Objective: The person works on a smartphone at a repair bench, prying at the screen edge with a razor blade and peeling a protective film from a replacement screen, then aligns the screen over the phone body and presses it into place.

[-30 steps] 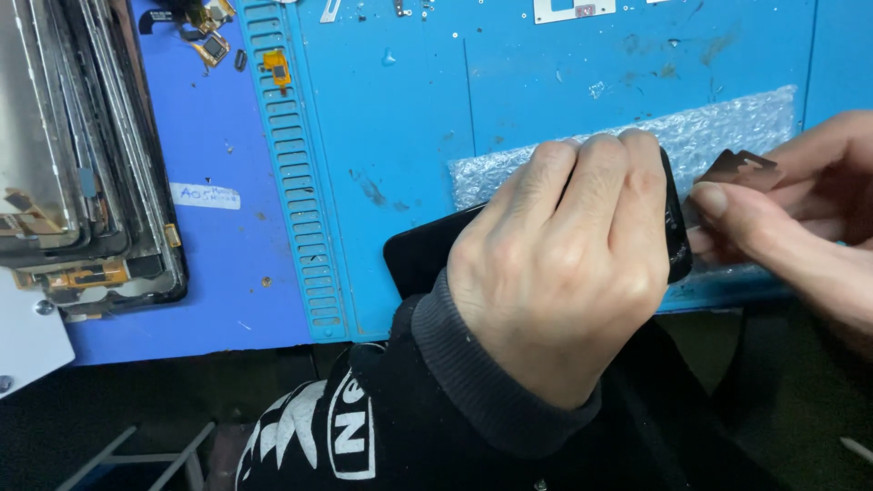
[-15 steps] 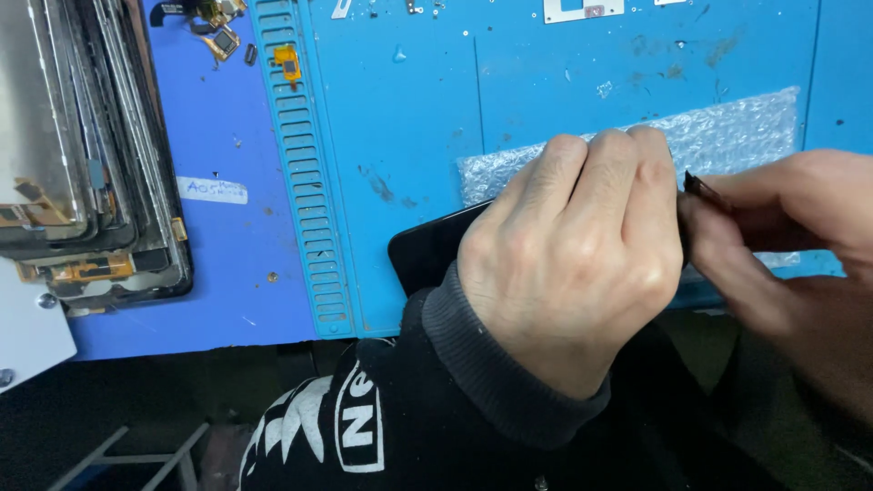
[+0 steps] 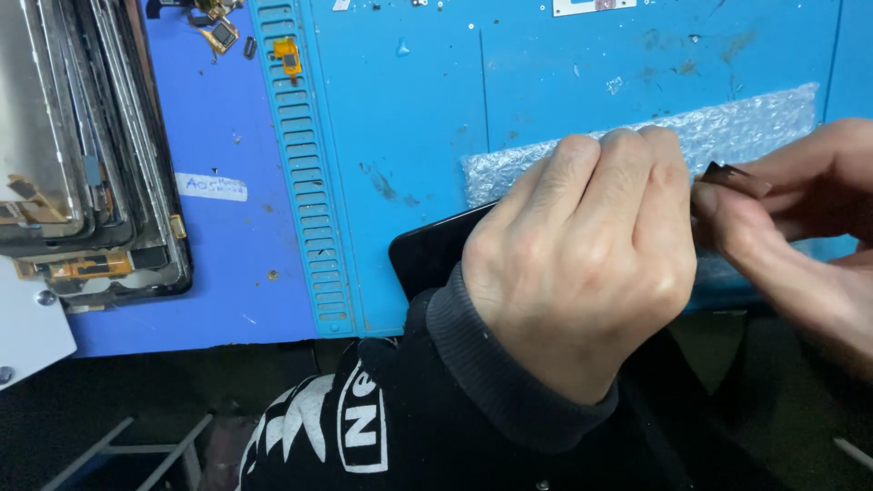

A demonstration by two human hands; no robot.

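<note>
Glossy black phone (image 3: 427,259), thin brown strip (image 3: 732,179)

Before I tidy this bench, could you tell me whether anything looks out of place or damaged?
Small loose parts and specks lie scattered along the top of the blue mat, which is scuffed and stained. The stack of screen panels at the left sits unevenly, with orange flex cables sticking out. Nothing looks spilled.

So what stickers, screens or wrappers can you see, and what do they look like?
Label: small white strip with handwriting, on the darker blue mat at left.
Screen panels: stack of dark glass panels, far left edge.
Bubble wrap: clear strip on the blue mat, behind the hands.
Dark phone: black, under the left hand.
</note>
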